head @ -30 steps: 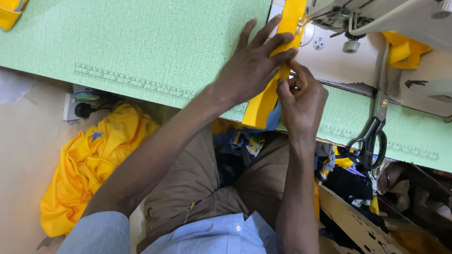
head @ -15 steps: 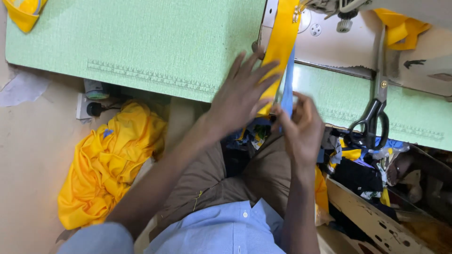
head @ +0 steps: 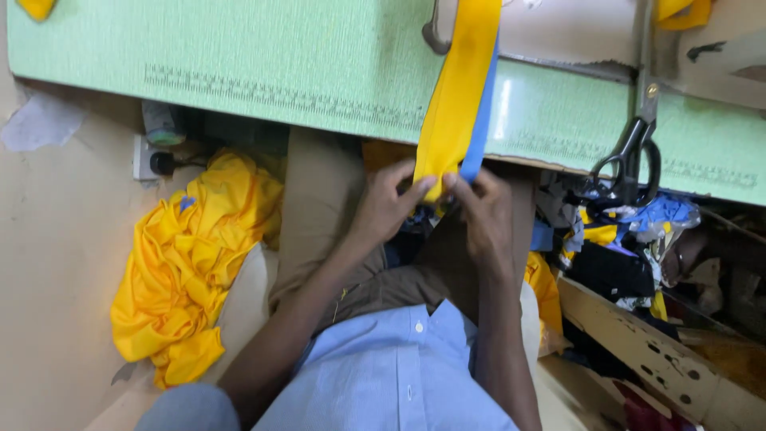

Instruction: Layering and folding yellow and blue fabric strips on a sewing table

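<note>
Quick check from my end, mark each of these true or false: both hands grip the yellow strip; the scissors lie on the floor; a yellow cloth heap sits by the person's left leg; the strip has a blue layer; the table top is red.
1. Both the left hand and the right hand pinch the lower end of the yellow strip. True.
2. The scissors lie on the floor. False: they hang at the table edge.
3. A yellow cloth heap lies on the floor by the left leg. True.
4. The strip has a blue layer along one edge. True.
5. The table top is red. False: it is green.
</note>
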